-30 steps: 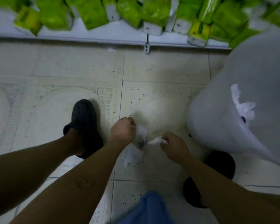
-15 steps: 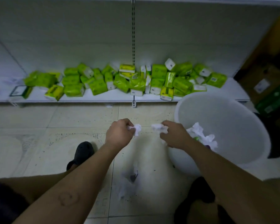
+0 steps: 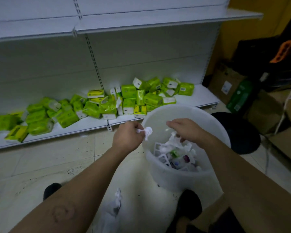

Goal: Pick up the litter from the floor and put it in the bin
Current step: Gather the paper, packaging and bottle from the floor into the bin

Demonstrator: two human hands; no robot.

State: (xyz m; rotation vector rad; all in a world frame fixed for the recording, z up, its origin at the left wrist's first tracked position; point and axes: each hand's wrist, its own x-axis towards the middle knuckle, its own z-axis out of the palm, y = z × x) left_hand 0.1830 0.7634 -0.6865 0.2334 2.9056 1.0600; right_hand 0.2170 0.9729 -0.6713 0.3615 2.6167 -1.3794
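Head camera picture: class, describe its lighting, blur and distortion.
Head view: dim, uneven light, murky at the right by the cardboard boxes; the white bin and green packs look brightest; the shelf edge bows from wide-angle distortion; the tissue in the left hand is slightly smeared.

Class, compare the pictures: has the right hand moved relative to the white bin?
Yes. The right hand has risen from the floor left of the bin and crossed its rim rightward; it is now above the opening.

floor (image 3: pixel 40 165): pale speckled tiles | back: white shelving (image 3: pixel 141 52), green packs (image 3: pixel 129 91) heaped on low shelf (image 3: pixel 202 96) | right: yellow wall (image 3: pixel 252 31), cardboard boxes (image 3: pixel 225 79) | light: dim
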